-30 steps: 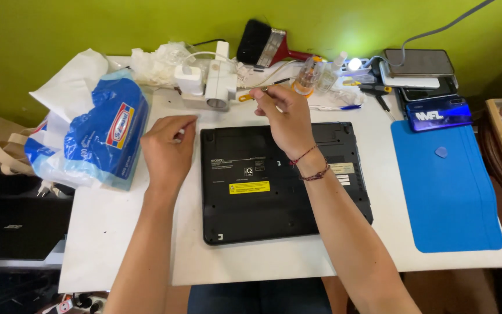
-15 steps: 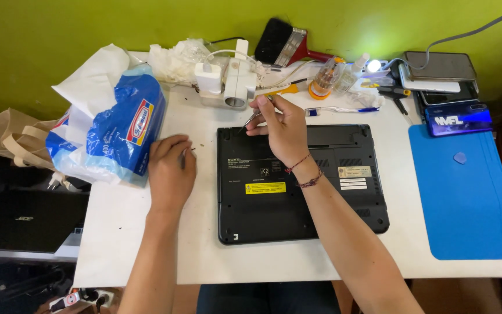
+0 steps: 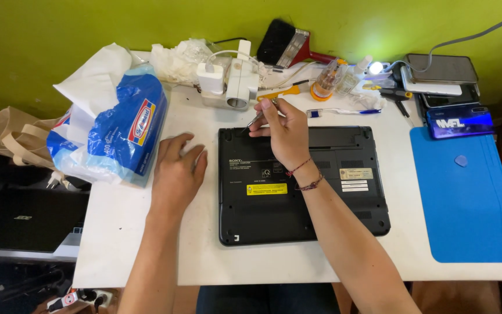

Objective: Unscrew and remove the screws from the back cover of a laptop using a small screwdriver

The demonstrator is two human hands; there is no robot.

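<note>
A black laptop point(image 3: 321, 203) lies upside down on the white table point(image 3: 146, 250), its underside with stickers facing up. My right hand point(image 3: 283, 131) hovers over the laptop's far left corner, pinching thin metal tweezers point(image 3: 255, 120) whose tip points down at that corner. My left hand point(image 3: 175, 174) rests palm down on the table just left of the laptop, fingers loosely spread, holding nothing.
A blue and white tissue pack point(image 3: 117, 131) lies at left beside a beige bag point(image 3: 7, 139). White power adapters point(image 3: 228, 84), a brush point(image 3: 291, 46), small bottles point(image 3: 326, 84), a blue pen point(image 3: 344, 111) and phones point(image 3: 443, 72) line the far edge. A blue mat point(image 3: 466, 203) with a pick point(image 3: 462, 160) lies right.
My right hand has kept the tweezers and lowered their tip to the laptop's far left corner. My left hand has opened from a loose curl and settled flat beside the laptop.
</note>
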